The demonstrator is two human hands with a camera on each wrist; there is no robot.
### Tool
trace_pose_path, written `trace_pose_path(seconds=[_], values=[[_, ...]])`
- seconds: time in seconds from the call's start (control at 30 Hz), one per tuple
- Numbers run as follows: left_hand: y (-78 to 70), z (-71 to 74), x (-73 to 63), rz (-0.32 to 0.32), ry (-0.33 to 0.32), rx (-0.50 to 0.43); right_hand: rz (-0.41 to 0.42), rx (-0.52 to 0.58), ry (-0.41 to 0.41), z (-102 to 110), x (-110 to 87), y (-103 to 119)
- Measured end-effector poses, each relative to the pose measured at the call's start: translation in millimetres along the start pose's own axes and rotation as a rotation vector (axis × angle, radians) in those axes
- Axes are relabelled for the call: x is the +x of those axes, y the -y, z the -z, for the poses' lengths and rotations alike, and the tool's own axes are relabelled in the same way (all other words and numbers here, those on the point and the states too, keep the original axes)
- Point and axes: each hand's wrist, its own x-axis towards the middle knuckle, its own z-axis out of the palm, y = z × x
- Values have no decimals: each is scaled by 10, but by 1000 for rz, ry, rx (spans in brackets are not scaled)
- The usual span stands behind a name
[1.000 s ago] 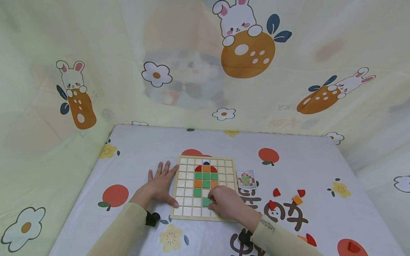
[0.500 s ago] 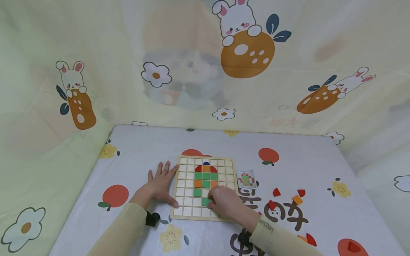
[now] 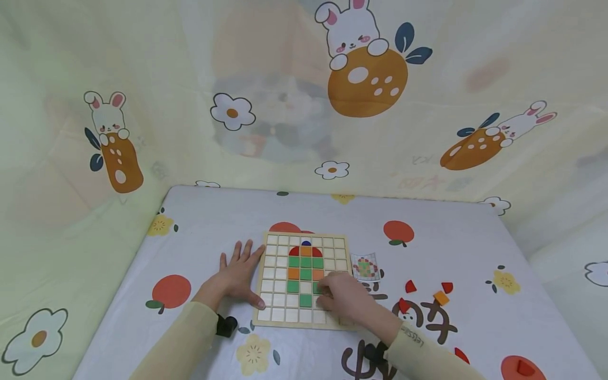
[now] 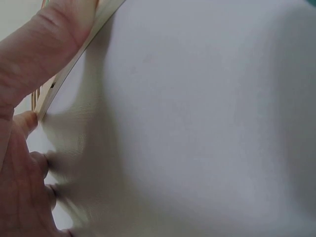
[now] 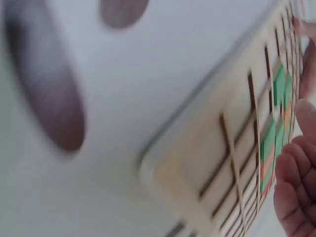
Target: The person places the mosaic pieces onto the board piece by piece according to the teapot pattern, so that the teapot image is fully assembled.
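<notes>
A wooden grid board (image 3: 304, 325) lies on the table, with green tiles (image 3: 305, 301), orange tiles (image 3: 293, 273), red rounded pieces (image 3: 294, 251) and a blue piece (image 3: 306, 243) in its cells. My left hand (image 3: 237, 277) rests against the board's left edge, fingers spread; its thumb touches the wooden rim in the left wrist view. Over the right half of the board is my right hand (image 3: 347, 298), fingers loosely bent beside a green tile (image 3: 316, 288) that it partly covers. In the right wrist view, nothing shows between its thumb and fingers.
A small pattern card (image 3: 365, 267) lies right of the board. Farther right are loose red pieces (image 3: 410, 285) and an orange square (image 3: 440, 297). Another red piece (image 3: 461, 355) lies beside the right sleeve. A printed curtain (image 3: 285, 105) hangs behind the table.
My right hand has moved right, away from the board's middle columns. A green tile that it covered now shows in its cell. The left hand stays put.
</notes>
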Motion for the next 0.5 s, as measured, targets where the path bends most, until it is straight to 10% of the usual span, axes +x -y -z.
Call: trace_pose_path(seconds=[0.5], values=[[-10,1,-8,7,2,-6,-138,129,-192,522,-742,-986]])
